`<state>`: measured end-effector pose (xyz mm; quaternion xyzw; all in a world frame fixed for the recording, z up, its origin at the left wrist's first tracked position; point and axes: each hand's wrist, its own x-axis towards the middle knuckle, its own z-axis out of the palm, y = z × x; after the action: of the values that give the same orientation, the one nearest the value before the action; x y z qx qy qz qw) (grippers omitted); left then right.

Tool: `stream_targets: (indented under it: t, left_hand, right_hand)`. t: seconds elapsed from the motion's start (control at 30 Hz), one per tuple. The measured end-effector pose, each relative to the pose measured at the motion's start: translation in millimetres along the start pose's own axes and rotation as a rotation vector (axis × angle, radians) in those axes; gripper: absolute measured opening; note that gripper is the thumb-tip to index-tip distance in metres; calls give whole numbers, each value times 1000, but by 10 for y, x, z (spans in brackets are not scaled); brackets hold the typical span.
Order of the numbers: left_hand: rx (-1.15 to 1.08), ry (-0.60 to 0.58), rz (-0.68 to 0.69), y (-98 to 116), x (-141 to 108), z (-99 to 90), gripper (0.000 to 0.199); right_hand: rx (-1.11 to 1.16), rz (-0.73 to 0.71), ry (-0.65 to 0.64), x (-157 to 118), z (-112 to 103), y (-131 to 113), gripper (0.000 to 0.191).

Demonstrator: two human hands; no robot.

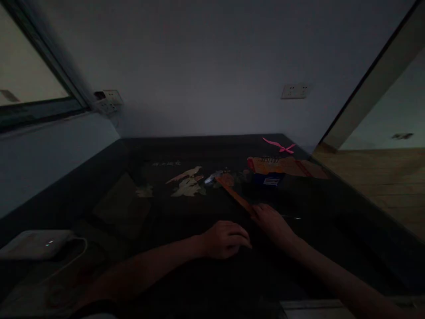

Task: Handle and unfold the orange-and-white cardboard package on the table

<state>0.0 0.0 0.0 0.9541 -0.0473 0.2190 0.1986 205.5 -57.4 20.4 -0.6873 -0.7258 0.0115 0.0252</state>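
The scene is very dark. My right hand (270, 219) is closed around the near end of a long, flat orange-brown strip (235, 195), which slants away to the upper left over the dark table. Whether the strip is wood or card is hard to tell. To the left of it, my left hand (227, 239) rests low over the tabletop with loosely bent fingers and nothing visible in them. Beyond the strip's far end lies a small pale, shiny item (210, 179) that I cannot make out. A thin bright sliver (292, 217) lies just right of my right wrist.
An opened orange and blue box (268, 170) stands at the right, its flap spread rightward. Behind it lies a pink ribbon (282, 147). A pale bird-and-leaf picture (187, 184) marks the table. At the left edge is a white device (40, 243) with a cable.
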Motion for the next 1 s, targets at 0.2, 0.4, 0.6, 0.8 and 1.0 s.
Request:
stream_targets:
  t: [0.2, 0.4, 0.6, 0.8, 1.0]
  left_hand:
    - [40, -91, 64, -5, -2, 57, 24]
    - [42, -123, 93, -23, -11, 79, 25]
    - [35, -137, 112, -62, -40, 106, 26]
    - [39, -156, 103, -110, -50, 137, 25]
    - [51, -138, 92, -104, -35, 101, 25]
  right_hand:
    - [8, -96, -23, 563, 0, -464, 29]
    - [56, -127, -82, 1003, 75, -990, 32]
    - [72, -105, -82, 1346, 155, -1276, 33]
    - [120, -80, -39, 1613, 179, -1403, 33]
    - [256, -85, 7, 1682, 117, -1334, 33]
